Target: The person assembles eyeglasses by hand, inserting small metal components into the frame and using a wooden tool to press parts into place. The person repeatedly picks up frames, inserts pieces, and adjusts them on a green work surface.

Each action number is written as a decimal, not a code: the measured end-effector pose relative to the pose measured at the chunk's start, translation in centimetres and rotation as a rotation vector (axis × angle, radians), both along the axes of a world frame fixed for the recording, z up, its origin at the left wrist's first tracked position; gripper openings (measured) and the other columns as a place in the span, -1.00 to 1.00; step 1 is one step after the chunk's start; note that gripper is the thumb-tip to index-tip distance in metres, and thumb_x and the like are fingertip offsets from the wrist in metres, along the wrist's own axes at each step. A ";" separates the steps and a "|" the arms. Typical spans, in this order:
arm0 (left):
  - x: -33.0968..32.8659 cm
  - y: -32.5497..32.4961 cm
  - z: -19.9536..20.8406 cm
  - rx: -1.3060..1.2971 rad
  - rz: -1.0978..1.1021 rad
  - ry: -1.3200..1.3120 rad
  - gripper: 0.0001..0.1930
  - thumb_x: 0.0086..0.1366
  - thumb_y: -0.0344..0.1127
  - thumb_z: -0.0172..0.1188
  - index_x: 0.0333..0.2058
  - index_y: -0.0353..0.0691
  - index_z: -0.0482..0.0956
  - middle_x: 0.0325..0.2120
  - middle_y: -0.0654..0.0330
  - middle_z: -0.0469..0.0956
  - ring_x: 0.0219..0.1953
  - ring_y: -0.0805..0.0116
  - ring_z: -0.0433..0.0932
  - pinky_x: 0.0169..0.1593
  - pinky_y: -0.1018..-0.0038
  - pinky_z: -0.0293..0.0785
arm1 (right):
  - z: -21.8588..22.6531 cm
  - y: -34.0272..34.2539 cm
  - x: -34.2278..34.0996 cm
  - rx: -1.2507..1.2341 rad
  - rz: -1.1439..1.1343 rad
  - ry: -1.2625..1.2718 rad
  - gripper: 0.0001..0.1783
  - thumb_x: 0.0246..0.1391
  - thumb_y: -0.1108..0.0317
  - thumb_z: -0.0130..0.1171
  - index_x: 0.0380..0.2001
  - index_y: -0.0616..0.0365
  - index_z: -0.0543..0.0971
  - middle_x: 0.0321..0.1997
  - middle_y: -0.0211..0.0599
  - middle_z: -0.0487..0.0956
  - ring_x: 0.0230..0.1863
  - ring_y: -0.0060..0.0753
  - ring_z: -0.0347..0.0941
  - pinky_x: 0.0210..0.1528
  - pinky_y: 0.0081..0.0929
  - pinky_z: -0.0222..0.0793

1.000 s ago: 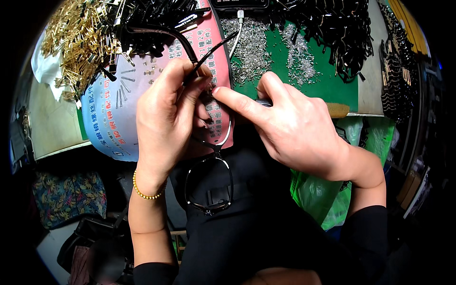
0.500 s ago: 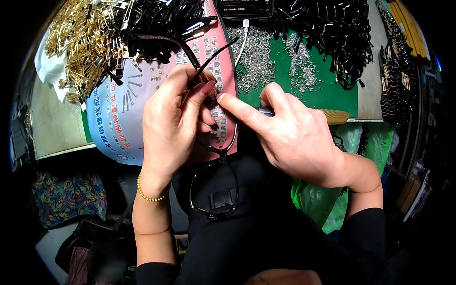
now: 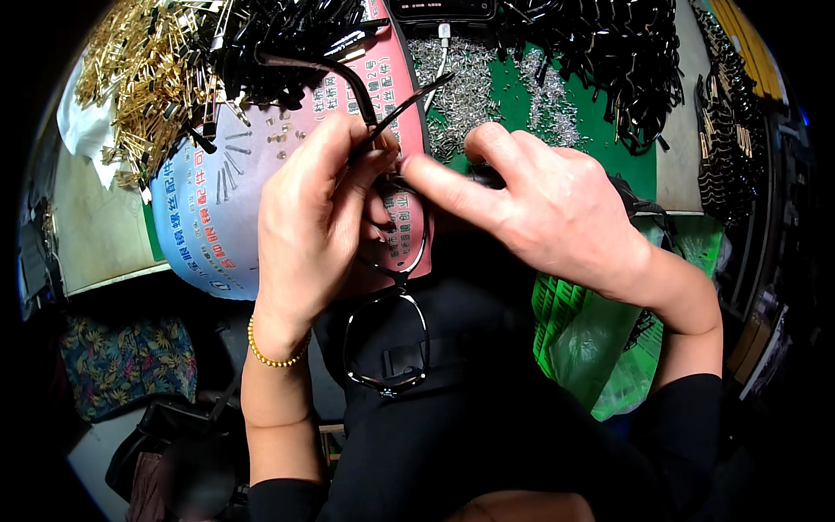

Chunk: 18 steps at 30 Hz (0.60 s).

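My left hand [image 3: 304, 209] pinches a black eyeglass frame [image 3: 401, 278] near one hinge. Its other rim hangs down before my dark clothes, and dark temples stick up past the fingers. My right hand [image 3: 552, 209] has its index fingertip at that same hinge, touching or nearly touching it. The other right fingers curl around a dark tool [image 3: 489, 177], mostly hidden by the hand. A black end with a cord [image 3: 645, 207] shows behind the wrist, probably part of that tool. What lies between the fingertips is too small to make out.
Piles of gold temples [image 3: 130, 96] and black temples [image 3: 600, 61] lie at the far side. Many tiny silver screws [image 3: 457, 96] cover part of the green mat [image 3: 631, 174]. Larger screws [image 3: 230, 170] rest on the printed pad [image 3: 209, 261]. A phone with a white cable [image 3: 444, 35] sits behind; green bags [image 3: 600, 348] hang right.
My right hand has shifted slightly up and right, its wrist swinging outward. The yellow handle behind it is out of sight, and a black corded end shows there. My left hand keeps its pinch.
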<state>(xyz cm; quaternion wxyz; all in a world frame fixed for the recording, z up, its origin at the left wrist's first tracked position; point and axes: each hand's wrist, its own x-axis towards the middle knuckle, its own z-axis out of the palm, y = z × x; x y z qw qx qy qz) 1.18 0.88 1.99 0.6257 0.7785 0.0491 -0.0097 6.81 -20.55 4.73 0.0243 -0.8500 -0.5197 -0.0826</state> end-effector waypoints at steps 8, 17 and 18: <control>0.0 -0.2 -0.5 0.040 -0.013 -0.069 -0.93 0.35 -0.62 0.14 -0.22 -0.35 0.51 -0.47 0.21 0.53 -0.61 0.55 0.47 -0.49 0.59 0.41 | -1.2 0.7 0.1 0.055 -0.013 -0.010 -0.57 0.11 0.14 0.21 0.06 -0.12 0.52 -0.32 -0.43 0.42 -0.48 -0.50 0.43 -0.62 -0.60 0.32; 4.4 0.3 -1.0 0.085 0.221 -0.293 -0.85 0.50 -0.50 -0.01 -0.06 -0.35 0.52 -0.26 0.21 0.64 -0.39 0.56 0.62 -0.36 0.64 0.57 | 2.5 -2.3 -0.1 0.047 -0.295 0.276 -0.55 0.05 0.46 0.29 0.03 -0.06 0.48 -0.24 -0.31 0.42 -0.39 -0.21 0.53 -0.42 -0.28 0.47; 5.6 0.4 -0.9 0.111 0.252 -0.309 -0.83 0.48 -0.50 0.02 -0.05 -0.36 0.55 -0.31 0.20 0.67 -0.41 0.56 0.65 -0.37 0.61 0.61 | 2.9 -2.6 -0.5 0.012 -0.305 0.299 -0.53 0.05 0.46 0.29 0.06 -0.10 0.49 -0.24 -0.30 0.42 -0.41 -0.21 0.53 -0.44 -0.28 0.46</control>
